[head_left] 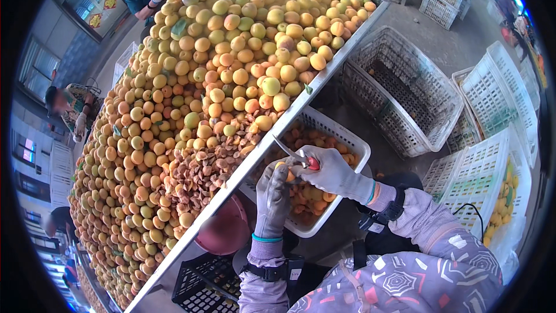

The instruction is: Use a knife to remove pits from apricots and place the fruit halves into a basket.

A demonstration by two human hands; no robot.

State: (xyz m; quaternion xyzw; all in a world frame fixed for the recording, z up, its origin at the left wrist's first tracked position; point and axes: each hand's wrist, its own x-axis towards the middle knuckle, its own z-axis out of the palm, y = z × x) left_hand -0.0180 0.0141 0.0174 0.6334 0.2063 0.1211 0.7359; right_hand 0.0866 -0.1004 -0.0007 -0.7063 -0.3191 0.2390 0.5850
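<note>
My left hand (272, 197), in a grey glove, has its fingers closed around an apricot (290, 177) that they partly cover. My gloved right hand (336, 174) grips a small knife (313, 163) by its red handle. The knife's curved blade points up and left, over the left hand. Both hands are close together above a white plastic crate (360, 149) holding orange apricot halves (315, 202). Whole apricots (231, 75) are heaped on the metal-edged table (248, 169) to the left. Brown pits (197, 177) lie piled along its near side.
A large white crate (405, 90) stands right of the table, with more stacked crates (501, 90) beyond. Yellow fruit fills a lined crate (505, 208) at far right. Below the table edge are a pink bowl (223, 229) and black crate (202, 287). Other people work across the heap.
</note>
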